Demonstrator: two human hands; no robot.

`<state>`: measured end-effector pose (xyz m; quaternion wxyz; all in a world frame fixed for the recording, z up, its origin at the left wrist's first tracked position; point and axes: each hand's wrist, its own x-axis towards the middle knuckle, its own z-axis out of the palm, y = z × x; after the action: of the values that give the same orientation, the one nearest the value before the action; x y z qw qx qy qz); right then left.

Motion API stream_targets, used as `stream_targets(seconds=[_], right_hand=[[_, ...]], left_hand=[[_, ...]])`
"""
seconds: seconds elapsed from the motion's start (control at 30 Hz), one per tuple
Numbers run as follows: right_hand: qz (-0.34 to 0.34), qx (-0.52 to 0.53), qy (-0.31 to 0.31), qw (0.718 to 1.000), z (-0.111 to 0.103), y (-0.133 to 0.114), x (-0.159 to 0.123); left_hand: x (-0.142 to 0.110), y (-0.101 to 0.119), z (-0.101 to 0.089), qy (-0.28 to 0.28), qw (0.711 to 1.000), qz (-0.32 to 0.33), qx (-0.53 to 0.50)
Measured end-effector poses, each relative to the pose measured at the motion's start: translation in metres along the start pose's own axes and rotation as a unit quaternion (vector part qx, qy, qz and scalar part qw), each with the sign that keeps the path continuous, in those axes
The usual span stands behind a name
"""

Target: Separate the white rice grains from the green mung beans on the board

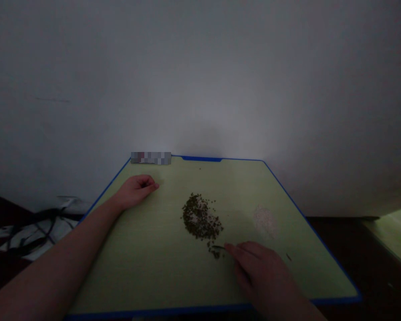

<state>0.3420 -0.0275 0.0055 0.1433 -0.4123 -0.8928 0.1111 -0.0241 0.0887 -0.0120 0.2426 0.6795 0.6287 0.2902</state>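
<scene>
A mound of small dark green, bean-like grains (200,218) mixed with pale grains lies mid-table. Just in front of it is a little cluster of the same dark grains (216,254). My right hand (259,265) pinches a thin, dark, pointed tool (218,247), its tip over that cluster; most of the tool is hidden by my fingers. To the right spreads a thin patch of whitish grains (265,220), apart from the mound. My left hand (137,189) rests on the table at the far left, fingers curled closed, nothing visible in them.
The pale green table (147,267) has a blue rim and stands against a grey wall (200,80). A blurred-out strip (151,158) sits at the back left corner. A small dark sliver (288,257) lies right of my right hand. Dark straps (43,223) lie beyond the left edge.
</scene>
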Motion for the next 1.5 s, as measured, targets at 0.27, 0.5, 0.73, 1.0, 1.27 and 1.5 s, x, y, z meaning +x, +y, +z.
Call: stream_targets(seconds=[0.27, 0.5, 0.73, 1.0, 1.27, 1.5], right_hand=[[0.019, -0.004, 0.014, 1.000, -0.002, 0.003, -0.005], [-0.001, -0.003, 0.004, 1.000, 0.003, -0.002, -0.004], [0.048, -0.036, 0.029, 0.998, 0.006, 0.001, -0.003], [0.049, -0.045, 0.049, 0.997, 0.003, 0.002, -0.006], [0.055, -0.048, 0.034, 0.997, 0.006, 0.000, -0.002], [0.102, -0.082, 0.075, 0.989, -0.001, 0.017, -0.009]], left_hand=[[0.001, -0.002, 0.000, 0.004, 1.000, -0.007, 0.006], [0.001, 0.000, 0.001, -0.002, 1.000, -0.015, 0.003], [0.000, 0.000, 0.001, -0.001, 1.000, -0.009, -0.004], [0.000, 0.000, 0.002, -0.001, 1.000, -0.005, -0.005], [0.001, 0.000, 0.001, -0.001, 1.000, -0.007, 0.006], [0.000, -0.003, 0.000, -0.002, 1.000, -0.004, -0.001]])
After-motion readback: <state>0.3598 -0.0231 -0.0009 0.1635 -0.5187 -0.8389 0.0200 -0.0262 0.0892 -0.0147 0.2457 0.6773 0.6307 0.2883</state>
